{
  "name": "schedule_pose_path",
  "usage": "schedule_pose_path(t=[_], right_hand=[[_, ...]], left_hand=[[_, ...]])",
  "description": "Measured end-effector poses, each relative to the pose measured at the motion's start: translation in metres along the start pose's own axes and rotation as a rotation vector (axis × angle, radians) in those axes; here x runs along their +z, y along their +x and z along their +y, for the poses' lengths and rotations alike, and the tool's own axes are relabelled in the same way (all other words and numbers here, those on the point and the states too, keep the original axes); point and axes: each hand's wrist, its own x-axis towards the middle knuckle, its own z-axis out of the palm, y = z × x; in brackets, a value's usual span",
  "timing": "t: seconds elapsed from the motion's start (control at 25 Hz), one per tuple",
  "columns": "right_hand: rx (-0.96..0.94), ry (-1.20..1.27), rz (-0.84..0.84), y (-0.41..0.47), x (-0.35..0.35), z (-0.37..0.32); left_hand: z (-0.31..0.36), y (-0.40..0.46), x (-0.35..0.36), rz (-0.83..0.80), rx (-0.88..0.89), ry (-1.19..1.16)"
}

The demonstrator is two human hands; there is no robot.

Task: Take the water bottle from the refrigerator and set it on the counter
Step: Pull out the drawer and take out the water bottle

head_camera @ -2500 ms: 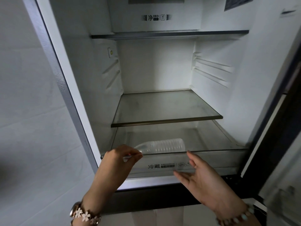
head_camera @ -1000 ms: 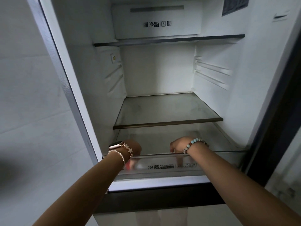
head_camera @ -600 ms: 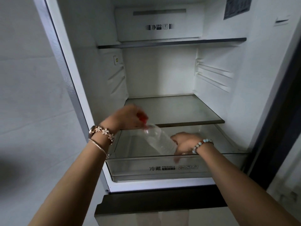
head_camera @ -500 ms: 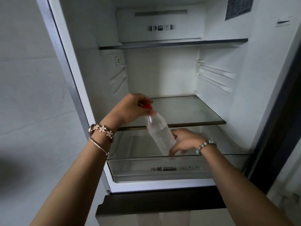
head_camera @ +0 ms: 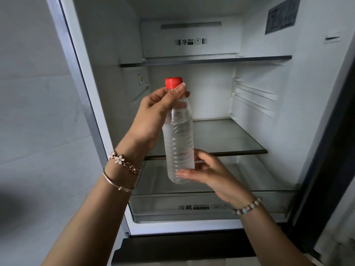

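A clear plastic water bottle [head_camera: 178, 143] with a red cap stands upright in the air in front of the open refrigerator [head_camera: 192, 45]. My left hand [head_camera: 153, 116] grips its neck and shoulder just under the cap. My right hand [head_camera: 209, 173] cups the bottle's lower end, thumb across the front and fingers behind. The bottle is above the pulled-out clear drawer [head_camera: 192, 208], free of it. No counter is in view.
Two glass shelves [head_camera: 230, 139] inside the refrigerator carry nothing. A grey wall [head_camera: 38, 131] runs along the left of the refrigerator frame. The dark edge of the door [head_camera: 330, 150] stands at the right. Bracelets sit on both wrists.
Both hands reached into the drawer, took the lying bottle and lifted it out. It has swung from tilted to upright and risen well above the drawer.
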Motion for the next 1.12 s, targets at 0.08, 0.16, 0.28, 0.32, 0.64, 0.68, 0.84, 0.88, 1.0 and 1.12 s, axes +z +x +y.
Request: schedule_pose_path(t=[0.08, 0.16, 0.28, 0.32, 0.64, 0.68, 0.84, 0.88, 1.0, 1.12], right_hand=[[-0.041, -0.227, 0.029, -0.015, 0.007, 0.006], [-0.107, -0.586, 0.067, -0.032, 0.015, 0.021], [-0.356, -1.006, 0.080, -0.045, 0.024, 0.045], [-0.419, -1.054, 0.081, -0.043, 0.024, 0.049], [-0.492, -1.132, 0.185, -0.010, 0.012, 0.065], [-0.461, -1.165, 0.209, -0.003, 0.008, 0.067], [-0.332, -1.294, 0.237, 0.027, -0.005, 0.075], [-0.299, -1.315, 0.239, 0.034, -0.008, 0.077], [-0.202, -1.332, 0.257, 0.055, -0.011, 0.083], [-0.188, -1.320, 0.306, 0.069, -0.013, 0.087]], left_hand=[[0.009, -0.006, -0.004, 0.017, 0.031, -0.012], [0.017, -0.011, -0.011, 0.023, 0.057, -0.021], [0.026, -0.017, -0.021, 0.019, 0.087, -0.046], [0.028, -0.019, -0.024, 0.022, 0.090, -0.049], [0.020, -0.027, -0.031, 0.033, 0.082, -0.024], [0.017, -0.027, -0.031, 0.036, 0.076, -0.021], [0.006, -0.025, -0.031, 0.046, 0.049, -0.005], [0.003, -0.024, -0.031, 0.050, 0.038, -0.003], [-0.006, -0.021, -0.030, 0.053, 0.011, 0.005], [-0.013, -0.019, -0.030, 0.047, -0.007, 0.022]])
